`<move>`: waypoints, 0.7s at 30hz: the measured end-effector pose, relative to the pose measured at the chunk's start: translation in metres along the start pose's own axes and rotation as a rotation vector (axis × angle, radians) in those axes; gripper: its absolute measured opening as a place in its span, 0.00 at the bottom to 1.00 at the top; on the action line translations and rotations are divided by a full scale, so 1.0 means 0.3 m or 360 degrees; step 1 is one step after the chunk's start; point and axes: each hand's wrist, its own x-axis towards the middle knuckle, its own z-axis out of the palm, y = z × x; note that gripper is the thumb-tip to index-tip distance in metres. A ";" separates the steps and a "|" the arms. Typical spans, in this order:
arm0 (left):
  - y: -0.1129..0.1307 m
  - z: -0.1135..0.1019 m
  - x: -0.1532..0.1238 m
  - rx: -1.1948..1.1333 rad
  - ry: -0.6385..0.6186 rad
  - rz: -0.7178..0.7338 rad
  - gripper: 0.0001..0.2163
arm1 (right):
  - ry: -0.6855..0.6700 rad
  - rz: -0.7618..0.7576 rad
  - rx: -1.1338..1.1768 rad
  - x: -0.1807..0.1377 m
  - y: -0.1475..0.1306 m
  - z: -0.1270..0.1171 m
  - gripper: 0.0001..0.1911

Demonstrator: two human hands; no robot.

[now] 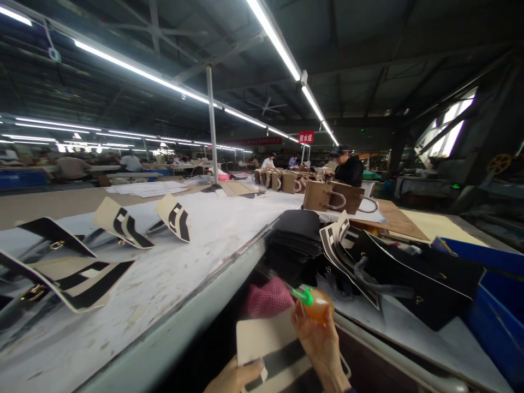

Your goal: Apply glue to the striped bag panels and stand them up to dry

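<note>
At the bottom centre, a beige bag panel with black stripes (262,335) is pinched at its left edge by my left hand (241,374). My right hand (317,341) grips an orange squeeze bottle (321,307) with a green nozzle, held over the panel's upper right part. The nozzle points left, towards a pink checked cloth (268,297) behind the panel. Part of the panel lies hidden behind my right hand and wrist.
Several striped panels with metal clasps (123,224) stand on the white table (213,224) at left. A stack of black pieces (295,234) and black bag parts (413,273) lie right, beside a blue bin (499,305). Brown bags (317,195) stand farther back, near a person (349,166).
</note>
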 end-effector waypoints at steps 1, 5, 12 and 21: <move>-0.009 -0.002 0.010 -0.0078 -0.0021 -0.0017 0.25 | 0.0020 0.0000 -0.0007 0.006 -0.004 -0.014 0.28; -0.008 0.001 0.012 -0.0345 -0.0082 -0.0044 0.23 | 0.0086 -0.0046 -0.0064 0.024 -0.020 -0.042 0.26; 0.107 0.065 -0.093 -0.0474 -0.0202 0.0242 0.26 | 0.0068 -0.0298 -0.0203 -0.021 -0.139 0.090 0.27; 0.190 0.159 -0.183 -0.0056 0.0060 0.0625 0.12 | -0.0189 -0.0699 -0.0909 -0.239 -0.189 0.269 0.41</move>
